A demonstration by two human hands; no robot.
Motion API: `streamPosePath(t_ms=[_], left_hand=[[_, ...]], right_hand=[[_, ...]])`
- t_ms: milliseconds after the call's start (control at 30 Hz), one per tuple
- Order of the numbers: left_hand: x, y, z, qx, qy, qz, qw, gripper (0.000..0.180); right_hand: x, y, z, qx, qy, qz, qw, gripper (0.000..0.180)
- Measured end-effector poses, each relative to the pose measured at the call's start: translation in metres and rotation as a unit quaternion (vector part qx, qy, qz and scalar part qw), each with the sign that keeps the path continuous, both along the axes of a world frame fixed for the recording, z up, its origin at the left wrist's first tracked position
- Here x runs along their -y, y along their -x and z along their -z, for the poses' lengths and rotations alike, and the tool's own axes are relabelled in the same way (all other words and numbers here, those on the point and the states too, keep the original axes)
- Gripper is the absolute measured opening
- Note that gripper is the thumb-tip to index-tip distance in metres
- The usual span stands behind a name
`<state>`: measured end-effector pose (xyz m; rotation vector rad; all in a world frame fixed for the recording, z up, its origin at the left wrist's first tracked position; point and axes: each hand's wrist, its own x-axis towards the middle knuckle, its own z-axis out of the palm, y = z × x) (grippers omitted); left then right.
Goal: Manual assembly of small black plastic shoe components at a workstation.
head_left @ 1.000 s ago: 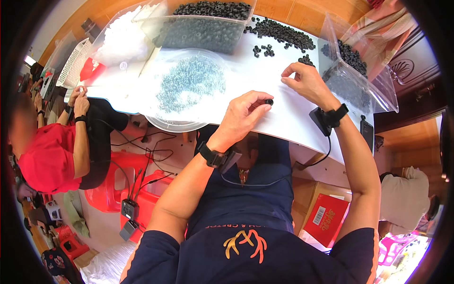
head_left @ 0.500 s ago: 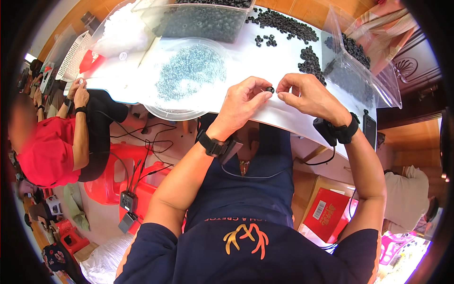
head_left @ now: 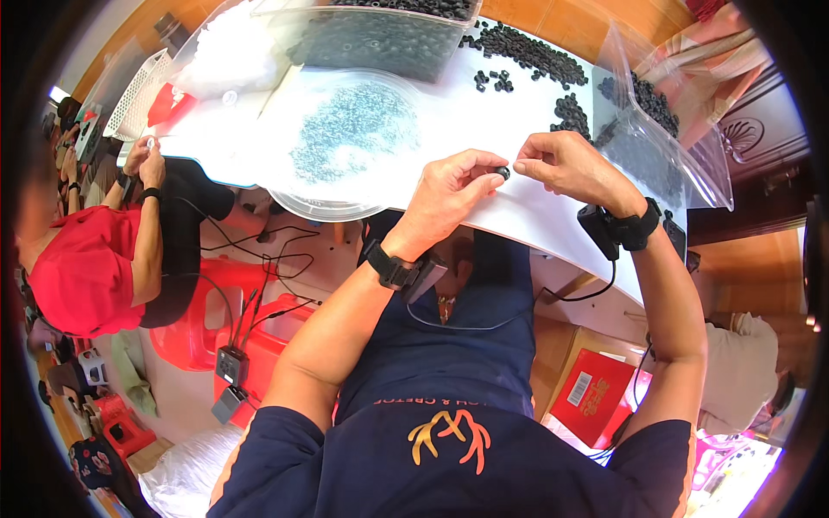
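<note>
One ring [head_left: 503, 173] — tip of left grip [head_left: 451, 192]

My right hand [head_left: 577, 173] drawn in from small black pile [head_left: 570, 117] toward front edge of counter [head_left: 553, 226], now just beside black ring [head_left: 503, 173] in my left hand [head_left: 453, 192]; pile, partly hidden earlier, fuller in view.

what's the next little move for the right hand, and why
Probably ease the right hand slightly left to meet the small black piece: the left hand pinches it, and the right hand's fingertips are close beside it, seemingly just apart.
</note>
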<state>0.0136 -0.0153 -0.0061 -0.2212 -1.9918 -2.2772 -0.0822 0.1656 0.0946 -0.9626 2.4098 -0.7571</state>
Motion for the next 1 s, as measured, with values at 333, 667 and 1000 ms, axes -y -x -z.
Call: streamPosePath(t_ms=[333,667,1000], left_hand=[[0.006,0.000,-0.007,0.003,-0.147,0.003,0.989,0.025],[0.007,-0.002,-0.005,-0.015,-0.185,0.051,0.981,0.024],[0.006,0.002,-0.003,-0.015,-0.161,0.053,0.985,0.023]], right_hand=[[0.016,0.070,-0.006,-0.098,-0.077,0.066,0.990,0.023],[0.066,0.114,0.046,-0.221,-0.022,0.047,0.974,0.021],[0.062,0.112,0.060,-0.272,0.019,0.016,0.962,0.018]])
